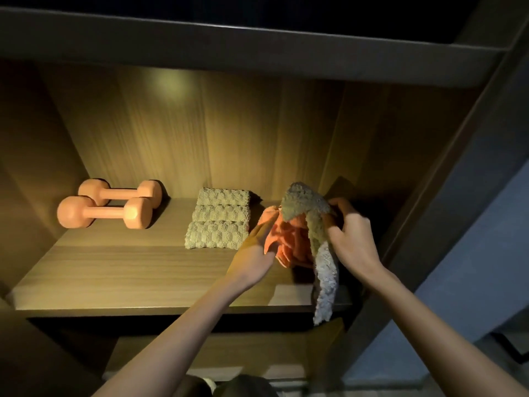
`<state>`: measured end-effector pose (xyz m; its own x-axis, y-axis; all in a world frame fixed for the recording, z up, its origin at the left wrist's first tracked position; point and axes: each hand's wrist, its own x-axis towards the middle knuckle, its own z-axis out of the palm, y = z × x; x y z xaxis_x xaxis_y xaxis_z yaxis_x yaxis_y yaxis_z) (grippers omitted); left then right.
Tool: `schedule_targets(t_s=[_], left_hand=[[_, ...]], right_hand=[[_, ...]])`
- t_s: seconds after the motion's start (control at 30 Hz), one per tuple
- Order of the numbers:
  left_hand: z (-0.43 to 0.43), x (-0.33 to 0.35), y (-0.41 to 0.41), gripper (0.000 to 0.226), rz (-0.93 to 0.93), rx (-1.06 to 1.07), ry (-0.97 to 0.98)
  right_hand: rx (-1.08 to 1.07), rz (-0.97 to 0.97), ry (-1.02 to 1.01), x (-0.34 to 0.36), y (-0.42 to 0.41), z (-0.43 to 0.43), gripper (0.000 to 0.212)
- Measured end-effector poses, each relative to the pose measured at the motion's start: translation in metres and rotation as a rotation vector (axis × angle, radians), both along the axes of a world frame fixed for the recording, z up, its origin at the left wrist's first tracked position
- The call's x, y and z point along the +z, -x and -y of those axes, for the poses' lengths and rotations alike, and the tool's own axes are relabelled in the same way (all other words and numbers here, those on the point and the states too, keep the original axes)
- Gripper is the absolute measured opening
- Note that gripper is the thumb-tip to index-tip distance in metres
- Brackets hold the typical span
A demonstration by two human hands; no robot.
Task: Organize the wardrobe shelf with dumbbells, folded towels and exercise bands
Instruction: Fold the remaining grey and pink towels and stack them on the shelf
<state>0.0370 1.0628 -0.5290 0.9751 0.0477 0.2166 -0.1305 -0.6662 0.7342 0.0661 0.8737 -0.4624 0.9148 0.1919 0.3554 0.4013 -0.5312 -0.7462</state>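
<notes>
Trouble would most likely come from the tangle at the right end of the shelf (128,276), where a loose towel (325,276) was draped over an orange bundle (292,242). Whether that bundle was exercise bands or cloth could not be told in the dim light. The right hand (347,233) had its fingers curled round the towel's upper part, while the towel's long tail hung past the front edge of the shelf. Pulled upward, the towel could have dragged the bundle along and off the edge, or the tail could have snagged on the board. The left hand (257,247) lay against the bundle with its fingers fairly straight. Whether it pinched the fabric or only pressed it could not be told, so its hold looked unreliable. A wide sweep leftward might also have knocked the folded towel (219,219) just beside it out of its neat folds. The loose towel looked thick, nubbly and grey-beige, limp and crumpled, wholly unfolded. Two orange dumbbells (106,213) lay side by side well apart at the left.
</notes>
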Motion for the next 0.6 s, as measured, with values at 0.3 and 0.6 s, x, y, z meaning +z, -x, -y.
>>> schedule_targets(t_s=[0.3,0.6], left_hand=[[-0.007,0.076,0.075,0.011,0.132,-0.081,0.477],[-0.047,0.121,0.146,0.005,0.102,-0.156,0.391]], right_hand=[[0.203,0.207,0.046,0.052,0.06,-0.009,0.008],[0.533,-0.208,-0.146,0.061,0.109,-0.025,0.026]])
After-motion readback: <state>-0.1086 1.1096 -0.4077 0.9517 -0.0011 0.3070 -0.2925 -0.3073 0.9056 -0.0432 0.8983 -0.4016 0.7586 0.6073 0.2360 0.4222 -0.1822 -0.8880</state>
